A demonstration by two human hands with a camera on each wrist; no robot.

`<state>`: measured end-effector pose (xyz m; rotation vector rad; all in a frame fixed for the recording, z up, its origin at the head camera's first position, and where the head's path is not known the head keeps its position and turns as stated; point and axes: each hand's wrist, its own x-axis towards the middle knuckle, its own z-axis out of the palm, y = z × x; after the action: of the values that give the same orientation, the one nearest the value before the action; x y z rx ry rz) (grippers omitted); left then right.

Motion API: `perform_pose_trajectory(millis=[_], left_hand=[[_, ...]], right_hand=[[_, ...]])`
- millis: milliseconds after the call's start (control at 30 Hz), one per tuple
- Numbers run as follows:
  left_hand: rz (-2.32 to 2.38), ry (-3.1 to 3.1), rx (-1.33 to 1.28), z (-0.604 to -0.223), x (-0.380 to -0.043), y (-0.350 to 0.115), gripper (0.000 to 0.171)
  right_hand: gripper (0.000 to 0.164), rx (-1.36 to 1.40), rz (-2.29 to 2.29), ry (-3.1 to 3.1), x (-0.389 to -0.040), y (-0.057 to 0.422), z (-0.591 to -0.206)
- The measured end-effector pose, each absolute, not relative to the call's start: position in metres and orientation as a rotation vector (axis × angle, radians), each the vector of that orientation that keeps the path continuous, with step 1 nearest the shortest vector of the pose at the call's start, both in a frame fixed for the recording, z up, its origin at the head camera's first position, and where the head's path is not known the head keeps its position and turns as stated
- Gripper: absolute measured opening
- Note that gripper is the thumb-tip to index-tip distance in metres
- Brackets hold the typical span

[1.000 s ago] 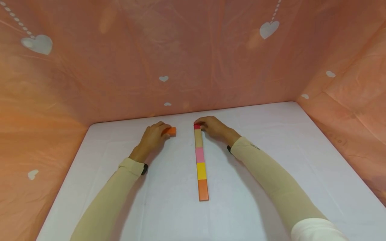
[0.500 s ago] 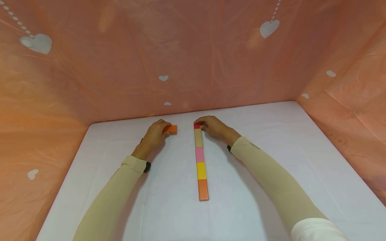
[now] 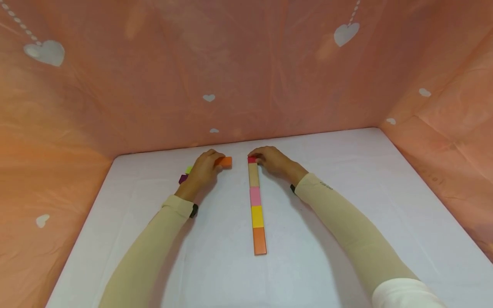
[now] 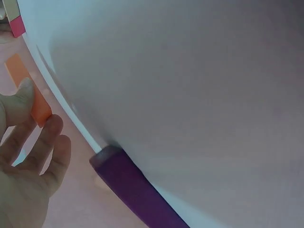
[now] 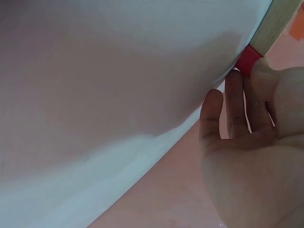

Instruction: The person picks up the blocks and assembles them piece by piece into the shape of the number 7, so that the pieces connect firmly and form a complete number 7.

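Note:
In the head view, a row of blocks runs away from me: orange [image 3: 259, 241], yellow [image 3: 257, 217], pink [image 3: 255, 196], beige wood [image 3: 253, 175] and, at the far end, a red block [image 3: 252, 160]. My right hand [image 3: 271, 158] pinches the red block, and its thumb partly covers that block in the right wrist view. Left of the row, my left hand [image 3: 204, 169] holds another orange block [image 3: 227, 162] between thumb and fingers. A gap separates this block from the red one. The left wrist view shows the thumb across the orange block [image 4: 40, 107].
Beside my left wrist lie a purple block [image 3: 182, 179] and a lime green block [image 3: 188, 170], both partly hidden by the arm. The white tabletop [image 3: 215, 261] ends at the back against an orange curtain [image 3: 269, 81] with white hearts.
My left hand has moved right and slightly away with the orange block, nearer the row's far end. The purple and green blocks have come into sight behind it. The right hand keeps its place.

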<state>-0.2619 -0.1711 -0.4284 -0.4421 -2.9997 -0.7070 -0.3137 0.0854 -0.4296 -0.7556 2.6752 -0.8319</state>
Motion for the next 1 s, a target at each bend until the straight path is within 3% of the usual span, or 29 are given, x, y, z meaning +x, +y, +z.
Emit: perform_pose_trajectory(millis=[1000], left_hand=[[-0.738, -3.005, -0.416, -0.431, -0.269, -0.145, 0.038]], right_hand=[[0.034, -0.754, -0.861, 2.668, -0.315, 0.085, -0.432]])
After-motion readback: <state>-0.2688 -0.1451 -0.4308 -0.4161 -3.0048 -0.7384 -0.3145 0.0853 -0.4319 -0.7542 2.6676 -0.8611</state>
